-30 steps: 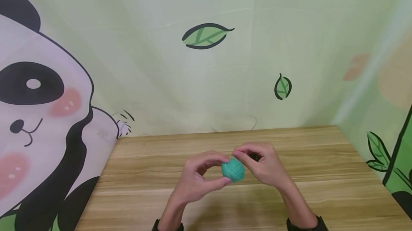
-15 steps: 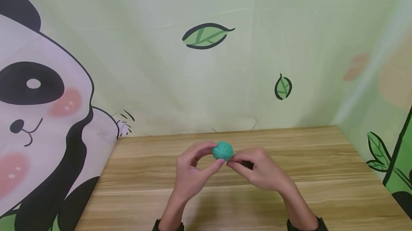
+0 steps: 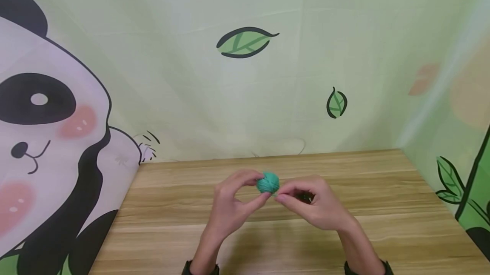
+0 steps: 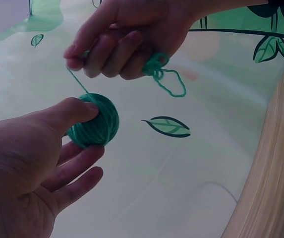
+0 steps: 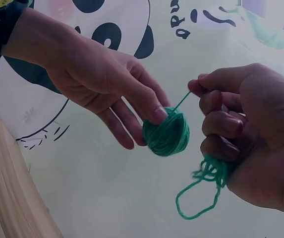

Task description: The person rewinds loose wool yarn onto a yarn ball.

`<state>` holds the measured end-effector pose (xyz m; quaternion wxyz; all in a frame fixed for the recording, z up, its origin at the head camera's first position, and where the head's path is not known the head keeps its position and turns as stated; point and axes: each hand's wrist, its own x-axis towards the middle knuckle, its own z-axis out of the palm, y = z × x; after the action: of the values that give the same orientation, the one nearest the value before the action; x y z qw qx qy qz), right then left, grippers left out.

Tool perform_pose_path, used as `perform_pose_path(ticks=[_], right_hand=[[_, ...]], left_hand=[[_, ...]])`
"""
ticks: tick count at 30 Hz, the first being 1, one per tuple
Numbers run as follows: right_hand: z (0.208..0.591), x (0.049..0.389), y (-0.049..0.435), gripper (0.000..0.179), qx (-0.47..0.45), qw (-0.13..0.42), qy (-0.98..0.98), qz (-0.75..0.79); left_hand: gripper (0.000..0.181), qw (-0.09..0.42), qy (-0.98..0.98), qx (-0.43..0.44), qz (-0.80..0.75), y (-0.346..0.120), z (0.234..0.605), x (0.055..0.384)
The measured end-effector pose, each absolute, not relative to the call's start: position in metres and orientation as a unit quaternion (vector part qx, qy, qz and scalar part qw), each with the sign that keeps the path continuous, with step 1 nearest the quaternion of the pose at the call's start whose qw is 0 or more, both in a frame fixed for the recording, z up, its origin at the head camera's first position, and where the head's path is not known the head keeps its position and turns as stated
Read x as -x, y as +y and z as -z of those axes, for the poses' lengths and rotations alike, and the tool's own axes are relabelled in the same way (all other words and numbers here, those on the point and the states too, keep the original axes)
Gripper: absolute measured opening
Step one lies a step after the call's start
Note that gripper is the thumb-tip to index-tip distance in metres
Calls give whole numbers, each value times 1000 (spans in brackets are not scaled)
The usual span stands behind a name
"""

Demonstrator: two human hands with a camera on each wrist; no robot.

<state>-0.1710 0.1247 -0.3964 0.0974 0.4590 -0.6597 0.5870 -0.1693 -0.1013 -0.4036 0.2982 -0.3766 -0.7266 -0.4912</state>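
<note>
A small teal ball of yarn (image 3: 268, 182) is held above the table between the thumb and fingers of my left hand (image 3: 231, 207). To its right, my right hand (image 3: 319, 202) pinches the yarn strand (image 4: 77, 80) between thumb and forefinger. That strand runs taut and short from the ball to the pinch, as both wrist views show. The other fingers of the right hand curl round a loose bunch of yarn (image 5: 213, 171), and a loop of it dangles below the palm. In the head view this bunch is mostly hidden behind the hand.
Both hands are over a wood-grain table (image 3: 172, 224). Behind it hangs a pale green cloth backdrop (image 3: 183, 96) printed with leaves and a large panda (image 3: 46, 138) on the left. The cloth also stands along the table's right side.
The yarn ball has moved up and slightly left since a second ago, turning in the left hand's fingers. My right hand went from above the ball to its lower right, still pinching the strand.
</note>
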Motion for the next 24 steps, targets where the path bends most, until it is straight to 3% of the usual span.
perform_pose_path(ticks=[12, 24], right_hand=[[408, 180, 125, 26, -394, 146, -680, -601], [414, 188, 124, 16, -354, 110, -749, -550]], left_hand=[[35, 184, -674, 466, 544, -101, 416, 171], [43, 133, -608, 487, 613, -105, 415, 167]])
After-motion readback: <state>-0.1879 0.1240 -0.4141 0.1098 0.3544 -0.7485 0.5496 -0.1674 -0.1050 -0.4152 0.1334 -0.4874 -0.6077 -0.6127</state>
